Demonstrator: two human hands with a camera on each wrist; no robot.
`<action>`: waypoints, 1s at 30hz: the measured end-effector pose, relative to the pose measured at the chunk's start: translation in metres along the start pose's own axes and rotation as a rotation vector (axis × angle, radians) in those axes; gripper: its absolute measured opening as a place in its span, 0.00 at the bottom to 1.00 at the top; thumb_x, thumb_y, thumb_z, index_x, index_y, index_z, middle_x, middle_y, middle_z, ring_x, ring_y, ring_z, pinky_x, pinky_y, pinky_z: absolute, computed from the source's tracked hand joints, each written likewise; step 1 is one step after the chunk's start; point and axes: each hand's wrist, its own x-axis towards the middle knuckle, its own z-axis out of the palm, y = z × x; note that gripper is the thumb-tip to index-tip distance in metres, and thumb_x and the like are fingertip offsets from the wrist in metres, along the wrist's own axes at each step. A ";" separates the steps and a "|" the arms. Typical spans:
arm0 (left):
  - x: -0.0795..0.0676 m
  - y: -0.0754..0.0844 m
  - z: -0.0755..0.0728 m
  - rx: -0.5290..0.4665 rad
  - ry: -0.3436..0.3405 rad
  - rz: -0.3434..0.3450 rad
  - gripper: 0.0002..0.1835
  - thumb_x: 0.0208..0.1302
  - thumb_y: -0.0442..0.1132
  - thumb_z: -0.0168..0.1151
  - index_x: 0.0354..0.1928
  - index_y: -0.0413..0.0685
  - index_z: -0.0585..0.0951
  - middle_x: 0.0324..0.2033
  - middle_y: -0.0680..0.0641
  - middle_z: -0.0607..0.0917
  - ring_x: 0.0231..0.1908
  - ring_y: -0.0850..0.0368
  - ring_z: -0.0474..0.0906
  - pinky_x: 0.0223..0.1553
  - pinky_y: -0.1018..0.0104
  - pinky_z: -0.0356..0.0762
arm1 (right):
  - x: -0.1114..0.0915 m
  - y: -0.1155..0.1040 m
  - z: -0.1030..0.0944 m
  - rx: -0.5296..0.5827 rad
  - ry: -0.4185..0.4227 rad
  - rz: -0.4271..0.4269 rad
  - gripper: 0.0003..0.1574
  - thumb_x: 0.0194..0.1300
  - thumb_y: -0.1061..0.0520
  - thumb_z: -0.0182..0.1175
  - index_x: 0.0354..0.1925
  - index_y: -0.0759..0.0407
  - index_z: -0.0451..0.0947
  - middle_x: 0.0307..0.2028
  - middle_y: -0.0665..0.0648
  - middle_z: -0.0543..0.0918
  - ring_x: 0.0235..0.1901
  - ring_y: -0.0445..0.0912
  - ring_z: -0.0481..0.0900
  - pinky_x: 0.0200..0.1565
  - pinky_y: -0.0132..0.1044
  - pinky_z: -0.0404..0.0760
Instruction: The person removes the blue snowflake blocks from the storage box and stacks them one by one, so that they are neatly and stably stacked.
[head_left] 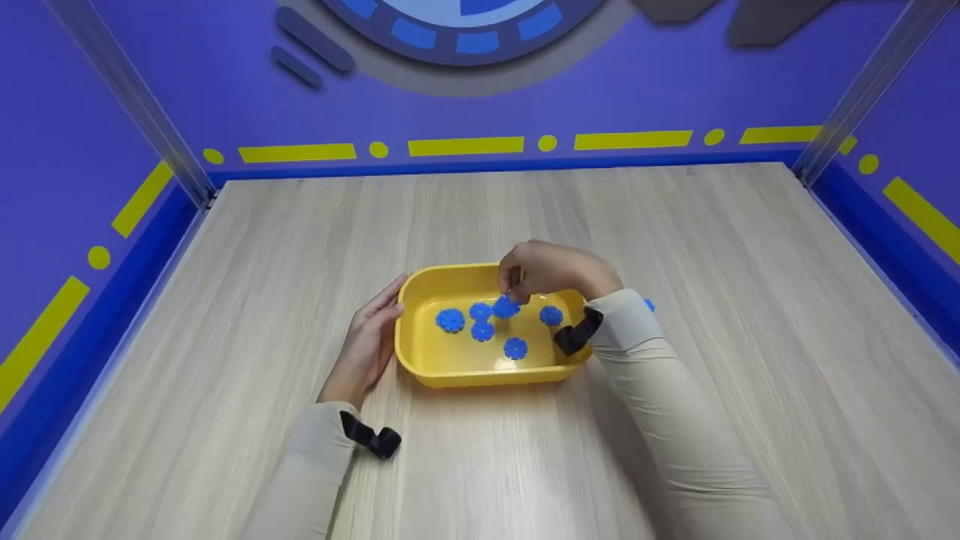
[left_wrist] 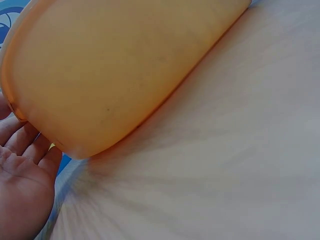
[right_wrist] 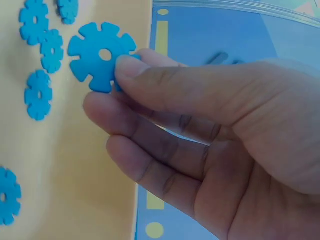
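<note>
My left hand [head_left: 369, 337] holds the left end of a yellow plastic tub [head_left: 487, 377], its thumb at the rim and its fingers along the outer wall. In the left wrist view, the fingers [left_wrist: 37, 147] reach behind the tub's side. Over the tub, toward its far right, my right hand [head_left: 544, 270] pinches a blue notched disc with a round centre hole [right_wrist: 104, 56] between thumb and fingers. Several like discs lie on the tub floor, among them a left disc [head_left: 450, 320], a front disc [head_left: 515, 348] and a right disc [head_left: 550, 315].
The tub stands on a pale wood-grain table [head_left: 300, 247]. A small blue piece [head_left: 649, 305] shows on the table past my right sleeve. Blue panels with yellow marks [head_left: 465, 146] wall the table at the back and both sides.
</note>
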 end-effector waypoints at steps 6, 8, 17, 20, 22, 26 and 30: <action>0.001 -0.001 0.000 -0.007 0.006 -0.005 0.29 0.69 0.29 0.46 0.72 0.39 0.59 0.73 0.44 0.58 0.73 0.54 0.54 0.70 0.65 0.59 | -0.010 0.007 -0.008 0.019 0.055 -0.041 0.05 0.60 0.65 0.63 0.35 0.56 0.83 0.32 0.53 0.85 0.33 0.49 0.80 0.39 0.36 0.82; 0.001 -0.001 0.000 -0.015 0.007 -0.006 0.29 0.69 0.29 0.46 0.72 0.38 0.59 0.73 0.44 0.58 0.73 0.54 0.53 0.70 0.65 0.59 | -0.014 0.010 -0.010 0.028 0.075 -0.047 0.05 0.61 0.65 0.63 0.36 0.57 0.82 0.33 0.54 0.85 0.33 0.49 0.81 0.40 0.37 0.82; 0.001 0.000 0.000 -0.021 0.001 0.007 0.29 0.69 0.29 0.46 0.72 0.38 0.59 0.73 0.43 0.59 0.73 0.53 0.54 0.70 0.64 0.59 | -0.031 0.025 -0.013 0.082 0.174 -0.056 0.07 0.61 0.66 0.63 0.39 0.60 0.83 0.36 0.56 0.86 0.35 0.48 0.83 0.45 0.41 0.85; 0.001 0.000 0.000 -0.014 -0.001 0.009 0.29 0.69 0.29 0.47 0.72 0.38 0.60 0.73 0.44 0.59 0.73 0.54 0.54 0.70 0.64 0.59 | -0.036 0.032 -0.014 0.078 0.214 -0.064 0.08 0.61 0.66 0.63 0.39 0.60 0.84 0.37 0.57 0.86 0.36 0.48 0.83 0.46 0.43 0.85; 0.001 0.000 0.000 -0.015 -0.002 0.007 0.29 0.69 0.29 0.47 0.72 0.39 0.60 0.73 0.44 0.58 0.73 0.54 0.54 0.70 0.64 0.60 | -0.040 0.036 -0.013 0.073 0.240 -0.064 0.08 0.61 0.66 0.63 0.39 0.60 0.84 0.37 0.57 0.87 0.36 0.48 0.83 0.46 0.43 0.85; 0.001 0.000 0.000 -0.014 -0.006 0.002 0.29 0.69 0.29 0.47 0.72 0.40 0.60 0.73 0.45 0.58 0.72 0.54 0.55 0.69 0.64 0.61 | -0.046 0.045 -0.012 0.074 0.281 -0.069 0.07 0.62 0.66 0.62 0.39 0.61 0.85 0.36 0.57 0.87 0.35 0.48 0.83 0.44 0.42 0.86; 0.000 0.000 0.000 -0.005 -0.001 0.001 0.29 0.68 0.30 0.47 0.72 0.40 0.60 0.73 0.45 0.58 0.72 0.53 0.56 0.69 0.63 0.61 | -0.053 0.053 -0.010 0.076 0.332 -0.061 0.07 0.62 0.66 0.62 0.38 0.61 0.85 0.36 0.57 0.87 0.33 0.47 0.83 0.42 0.41 0.86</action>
